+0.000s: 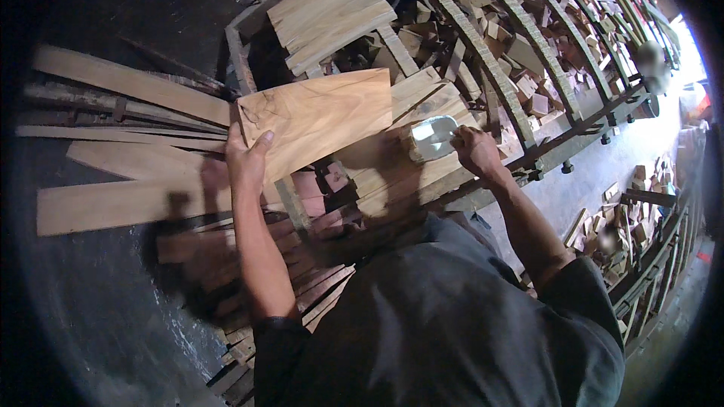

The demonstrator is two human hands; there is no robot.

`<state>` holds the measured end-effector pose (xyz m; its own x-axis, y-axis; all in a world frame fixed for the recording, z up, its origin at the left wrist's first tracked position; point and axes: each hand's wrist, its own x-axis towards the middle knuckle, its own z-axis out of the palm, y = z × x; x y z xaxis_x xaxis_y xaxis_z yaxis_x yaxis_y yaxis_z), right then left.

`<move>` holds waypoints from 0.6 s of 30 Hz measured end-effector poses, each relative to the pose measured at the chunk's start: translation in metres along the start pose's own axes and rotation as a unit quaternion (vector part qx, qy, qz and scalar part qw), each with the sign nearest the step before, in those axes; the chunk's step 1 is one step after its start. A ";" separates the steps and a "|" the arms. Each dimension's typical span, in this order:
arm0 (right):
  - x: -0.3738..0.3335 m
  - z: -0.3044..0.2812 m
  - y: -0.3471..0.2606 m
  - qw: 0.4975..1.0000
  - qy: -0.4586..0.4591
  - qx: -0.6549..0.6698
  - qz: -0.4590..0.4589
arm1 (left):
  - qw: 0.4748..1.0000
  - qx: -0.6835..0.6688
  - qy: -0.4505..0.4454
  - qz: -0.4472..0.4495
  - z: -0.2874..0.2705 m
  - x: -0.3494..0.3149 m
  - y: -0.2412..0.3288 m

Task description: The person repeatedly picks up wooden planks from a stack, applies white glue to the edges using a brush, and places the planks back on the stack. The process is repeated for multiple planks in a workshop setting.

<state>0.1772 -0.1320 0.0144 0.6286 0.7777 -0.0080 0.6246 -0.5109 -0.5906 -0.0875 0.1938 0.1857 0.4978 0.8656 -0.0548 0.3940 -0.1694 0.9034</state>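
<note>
My left hand (pixel 247 160) grips the left end of a pale wooden board (pixel 324 119), thumb on top. The board is tilted up above other boards, and its face shows a brown grain with a dark knot mark near my thumb. My right hand (pixel 478 152) is closed at the right rim of a small tub (pixel 416 146) with white contents, which look like glue or paint. Whether its fingers pinch the rim or a thin tool in the tub cannot be made out. Flat planks (pixel 400 181) lie beneath the tub.
Another wide board (pixel 332 15) rests on the slatted frame (pixel 483 45) ahead. Many wood offcuts (pixel 528 68) fill the frame at the far right. Long strips (pixel 128 207) stick out at the left. More offcuts (pixel 630 230) lie in a second rack at the right.
</note>
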 end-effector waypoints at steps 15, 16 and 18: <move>0.017 -0.026 0.004 0.990 -0.107 -0.061 -0.067 | 0.995 0.027 0.069 0.063 0.012 -0.004 -0.007; 0.021 -0.029 0.001 0.987 -0.127 -0.071 -0.066 | 0.995 0.027 0.072 0.061 0.012 -0.007 -0.006; 0.035 -0.038 0.000 0.985 -0.125 -0.036 -0.113 | 0.995 0.028 0.078 0.055 0.012 -0.015 -0.006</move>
<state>0.2168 -0.1187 0.0442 0.3420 0.9357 -0.0869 0.7726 -0.3326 -0.5408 -0.0877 0.1760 0.1762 0.4157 0.9024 0.1133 0.3895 -0.2892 0.8745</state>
